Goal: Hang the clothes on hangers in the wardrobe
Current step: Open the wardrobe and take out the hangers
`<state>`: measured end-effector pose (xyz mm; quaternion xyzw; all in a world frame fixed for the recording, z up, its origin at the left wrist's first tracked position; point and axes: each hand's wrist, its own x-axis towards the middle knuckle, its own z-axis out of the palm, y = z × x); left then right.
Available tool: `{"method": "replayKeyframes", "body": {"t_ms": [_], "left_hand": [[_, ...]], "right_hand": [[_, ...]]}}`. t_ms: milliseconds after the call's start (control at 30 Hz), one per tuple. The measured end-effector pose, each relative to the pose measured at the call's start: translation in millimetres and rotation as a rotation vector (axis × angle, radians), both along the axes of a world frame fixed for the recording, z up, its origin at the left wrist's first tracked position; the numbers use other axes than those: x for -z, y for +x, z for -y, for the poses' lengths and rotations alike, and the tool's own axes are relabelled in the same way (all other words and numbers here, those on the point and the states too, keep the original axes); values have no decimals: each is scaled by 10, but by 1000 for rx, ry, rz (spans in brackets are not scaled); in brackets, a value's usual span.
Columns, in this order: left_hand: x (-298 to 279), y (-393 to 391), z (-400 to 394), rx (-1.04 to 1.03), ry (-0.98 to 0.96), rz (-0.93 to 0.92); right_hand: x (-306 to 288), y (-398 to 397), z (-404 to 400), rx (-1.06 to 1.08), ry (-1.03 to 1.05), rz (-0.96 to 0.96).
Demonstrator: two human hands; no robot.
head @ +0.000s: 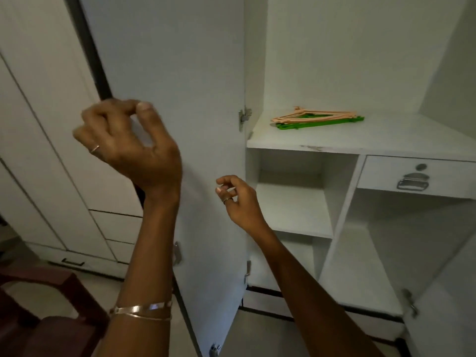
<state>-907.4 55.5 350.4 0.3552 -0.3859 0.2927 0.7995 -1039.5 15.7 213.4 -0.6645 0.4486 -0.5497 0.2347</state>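
The white wardrobe (304,145) stands open in front of me. A flat stack of peach and green plastic hangers (317,119) lies on its upper shelf. No clothes are in view. My left hand (128,143) is raised in front of the open left door (180,73), near its outer edge, with loosely curled fingers and nothing in them. My right hand (238,199) hovers lower, by the door's hinge side and just left of the small open compartment (291,202). Its fingers are also loosely curled and hold nothing.
A drawer with a metal handle (413,182) sits under the shelf at right. The right door (448,305) is swung open at the lower right. A dark red chair (46,305) stands at the lower left. Another white cupboard (38,124) lines the left wall.
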Motion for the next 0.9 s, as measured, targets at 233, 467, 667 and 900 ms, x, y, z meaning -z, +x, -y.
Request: {"method": "replayKeyframes", "body": {"t_ms": [233, 467, 667, 900], "left_hand": [[9, -1068, 436, 354, 166, 451], [302, -1961, 1336, 666, 576, 498], [502, -2631, 2446, 702, 943, 553], [511, -3129, 3499, 702, 1164, 631]], "right_hand": [[-326, -923, 8, 142, 65, 120], [-473, -1961, 361, 322, 41, 226], [-540, -2936, 1048, 486, 36, 232], [-710, -3943, 2037, 531, 199, -7]]}}
